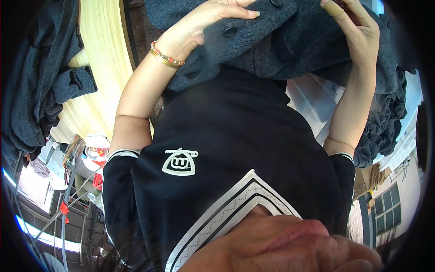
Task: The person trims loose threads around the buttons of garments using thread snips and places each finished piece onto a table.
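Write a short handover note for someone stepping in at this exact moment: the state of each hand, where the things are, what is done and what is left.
Left hand: on the grey coat, fingers curled over its top edge beside a dark button; bracelets on that wrist.
Right hand: gripping the coat's other side, fingers bent into the cloth.
Coat: held up between both hands, in front of the black shirt.
More grey garments are heaped on the wooden table, and others hang at the right.
Done: coat lifted clear of the table.
Left: it is not yet laid down or folded.
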{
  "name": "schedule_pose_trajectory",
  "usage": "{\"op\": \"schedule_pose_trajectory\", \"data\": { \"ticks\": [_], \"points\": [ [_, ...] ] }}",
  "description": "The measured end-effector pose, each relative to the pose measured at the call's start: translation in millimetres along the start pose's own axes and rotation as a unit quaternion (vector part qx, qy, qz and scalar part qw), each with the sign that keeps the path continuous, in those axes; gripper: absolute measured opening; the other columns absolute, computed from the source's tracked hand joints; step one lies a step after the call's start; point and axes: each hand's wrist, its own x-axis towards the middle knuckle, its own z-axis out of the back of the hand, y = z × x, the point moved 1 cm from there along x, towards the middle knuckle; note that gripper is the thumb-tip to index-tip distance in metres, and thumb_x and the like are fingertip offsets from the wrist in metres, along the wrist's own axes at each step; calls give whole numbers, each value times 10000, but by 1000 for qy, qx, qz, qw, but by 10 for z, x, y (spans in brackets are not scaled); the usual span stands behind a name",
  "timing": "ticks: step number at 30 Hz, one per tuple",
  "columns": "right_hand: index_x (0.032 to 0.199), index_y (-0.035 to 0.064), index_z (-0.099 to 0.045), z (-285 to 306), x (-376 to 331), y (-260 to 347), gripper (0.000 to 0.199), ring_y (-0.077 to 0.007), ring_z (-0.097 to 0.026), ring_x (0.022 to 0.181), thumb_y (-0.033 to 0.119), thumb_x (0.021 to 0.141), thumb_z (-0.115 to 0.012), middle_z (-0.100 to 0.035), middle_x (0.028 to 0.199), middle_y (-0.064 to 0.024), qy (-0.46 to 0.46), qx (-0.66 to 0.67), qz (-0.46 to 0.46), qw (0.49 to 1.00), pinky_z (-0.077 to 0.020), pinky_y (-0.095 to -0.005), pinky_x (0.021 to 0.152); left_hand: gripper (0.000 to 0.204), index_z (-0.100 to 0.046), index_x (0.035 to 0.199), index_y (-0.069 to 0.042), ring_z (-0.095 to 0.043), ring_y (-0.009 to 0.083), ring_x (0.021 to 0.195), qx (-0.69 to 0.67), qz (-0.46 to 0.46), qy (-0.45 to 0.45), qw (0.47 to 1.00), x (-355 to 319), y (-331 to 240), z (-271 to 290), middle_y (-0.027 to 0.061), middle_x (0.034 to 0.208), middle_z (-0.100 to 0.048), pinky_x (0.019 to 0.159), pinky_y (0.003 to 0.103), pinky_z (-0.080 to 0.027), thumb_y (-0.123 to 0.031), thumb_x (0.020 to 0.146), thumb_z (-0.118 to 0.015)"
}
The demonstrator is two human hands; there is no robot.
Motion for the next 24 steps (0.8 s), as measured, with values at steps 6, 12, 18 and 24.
{"op": "schedule_pose_trajectory", "data": {
  "ticks": [6, 12, 18, 24],
  "points": [
    [1125, -30, -725, -10, -4, 31, 308, -116, -614, 832, -28, 819, -763, -643, 922, -36, 93, -42, 9, 995, -490, -242, 744, 496, -444, 1456, 63, -644, 176, 1166, -7, -22, 34, 999, 15, 31, 45, 133, 1344, -620, 1003, 286, -515, 5, 974, -543],
    [1115, 2, -741, -73, -22, 77, 335, -149, -636, 837, -17, 784, -789, -682, 915, -65, 114, -96, 27, 988, -494, -256, 745, 516, -433, 1469, 57, -635, 176, 1170, 39, -46, 40, 997, 14, 47, 74, 127, 1347, -615, 1012, 286, -499, 28, 963, -531],
    [1098, 1, -742, -51, -12, 143, 316, -151, -639, 841, -18, 787, -788, -681, 929, -69, 121, -114, 36, 985, -499, -257, 753, 457, -525, 1390, 58, -633, 165, 1147, 48, -45, 49, 997, 27, 62, 131, 112, 1333, -620, 999, 280, -488, 42, 933, -514],
    [1123, -33, -721, 44, 19, -43, 291, -120, -637, 882, -18, 835, -757, -679, 987, -39, 26, -7, -2, 1000, -499, -244, 793, 305, -660, 1070, 51, -618, 122, 950, 203, -204, 58, 956, 86, 23, 389, 72, 1137, -671, 876, 248, -471, 39, 852, -448]
  ]
}}
